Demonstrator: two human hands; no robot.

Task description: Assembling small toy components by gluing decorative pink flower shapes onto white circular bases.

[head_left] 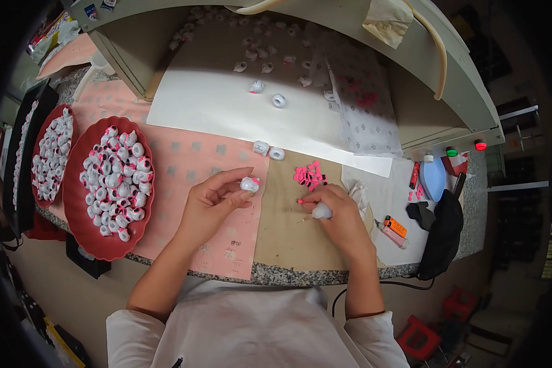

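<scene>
My left hand point(213, 199) pinches a small white figurine bead point(248, 184) with a pink bit on it, between thumb and fingertips, above the pink sheet's right edge. My right hand point(339, 216) is closed round a small whitish squeeze bottle point(322, 211), its thin needle tip pointing left over the brown mat. At that hand's fingertips shows a tiny pink piece point(300, 201). Just beyond lies a loose pile of small pink pieces point(311, 175). Two white beads point(276, 153) sit side by side farther back, between both hands.
Left stands a red scalloped tray point(73, 211) heaped with white-and-pink beads, with a second red tray point(73, 119) behind it. A grey hooded booth point(125, 67) arches over more beads. At right are lighters point(395, 227), a blue dish point(432, 179) and a black cloth item point(444, 230).
</scene>
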